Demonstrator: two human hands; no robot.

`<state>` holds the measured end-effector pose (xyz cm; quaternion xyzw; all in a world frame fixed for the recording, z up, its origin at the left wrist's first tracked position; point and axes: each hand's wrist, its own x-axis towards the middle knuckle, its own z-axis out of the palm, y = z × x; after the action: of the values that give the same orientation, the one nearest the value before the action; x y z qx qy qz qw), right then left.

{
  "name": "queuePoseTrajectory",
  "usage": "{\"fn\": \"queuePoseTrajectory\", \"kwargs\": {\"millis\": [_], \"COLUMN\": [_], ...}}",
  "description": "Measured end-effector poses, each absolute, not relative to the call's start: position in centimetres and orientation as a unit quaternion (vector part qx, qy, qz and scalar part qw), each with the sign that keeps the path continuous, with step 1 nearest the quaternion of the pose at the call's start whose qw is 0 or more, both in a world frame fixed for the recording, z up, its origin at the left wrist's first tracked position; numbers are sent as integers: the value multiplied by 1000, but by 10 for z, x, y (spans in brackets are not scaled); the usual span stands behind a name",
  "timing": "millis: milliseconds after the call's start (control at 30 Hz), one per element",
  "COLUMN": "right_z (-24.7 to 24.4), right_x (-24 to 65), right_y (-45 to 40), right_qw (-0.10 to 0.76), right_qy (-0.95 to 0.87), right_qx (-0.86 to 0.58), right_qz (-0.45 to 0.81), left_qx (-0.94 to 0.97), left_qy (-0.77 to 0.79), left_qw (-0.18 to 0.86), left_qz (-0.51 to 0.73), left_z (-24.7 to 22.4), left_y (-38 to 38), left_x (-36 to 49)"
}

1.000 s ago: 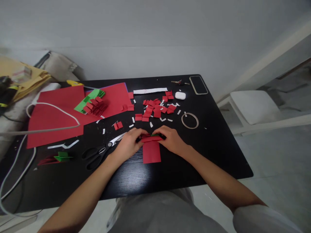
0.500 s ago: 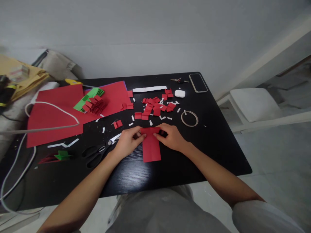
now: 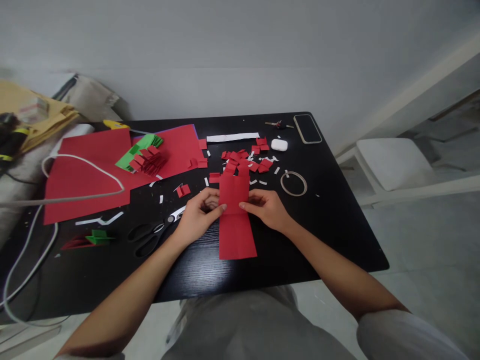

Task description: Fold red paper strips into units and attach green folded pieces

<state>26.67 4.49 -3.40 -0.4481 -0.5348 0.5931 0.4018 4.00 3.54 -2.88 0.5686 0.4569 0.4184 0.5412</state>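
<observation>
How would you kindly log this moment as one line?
left hand: holds red paper, left edge | right hand: holds same paper, right edge | scissors: on black table

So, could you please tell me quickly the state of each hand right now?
Left hand: closed, holding the red paper strip at its left edge, thumb on top.
Right hand: closed, holding the same strip's right edge, thumb on top.

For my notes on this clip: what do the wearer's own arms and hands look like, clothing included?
The left hand and right hand are bare, without gloves, and neither wrist shows a watch or band. A plain, loose grey fabric sleeve ends near the right elbow; only a sliver of grey left sleeve shows at the bottom edge.
</observation>
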Motion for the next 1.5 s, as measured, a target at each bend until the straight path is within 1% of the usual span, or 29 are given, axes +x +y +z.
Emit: {"fn": "queuePoseTrajectory", "kwargs": {"millis": [133, 300, 567, 767, 867, 967, 1067, 1300, 1500], "right_z": [-33, -32, -31, -29, -29, -30, -30, -26, -24], "right_x": [267, 267, 268, 266, 265, 264, 265, 266, 267], "right_y": [47, 48, 47, 45, 44, 43, 43, 43, 43], "right_qw": [401, 401, 398, 390, 406, 429, 436, 433, 422], "right_qy": [-515, -503, -497, -463, -479, -507, -510, -478, -478], "right_qx": [-455, -451, -452, -445, -443, -436, -427, -417, -430], "right_qz": [606, 618, 625, 660, 640, 607, 606, 641, 639], "left_qx": [527, 505, 499, 513, 513, 507, 502, 511, 520], "left_qy": [448, 447, 457, 449, 443, 432, 415, 409, 415], "left_qw": [585, 607, 611, 603, 617, 622, 622, 604, 598], "left_qz": [423, 420, 410, 414, 399, 412, 435, 455, 447], "left_z": [-26, -23, -25, -24, -23, -24, -26, -25, -21], "left_y": [36, 36, 36, 38, 38, 38, 37, 33, 33], "left_x": [43, 44, 43, 42, 42, 40, 39, 42, 43]}}
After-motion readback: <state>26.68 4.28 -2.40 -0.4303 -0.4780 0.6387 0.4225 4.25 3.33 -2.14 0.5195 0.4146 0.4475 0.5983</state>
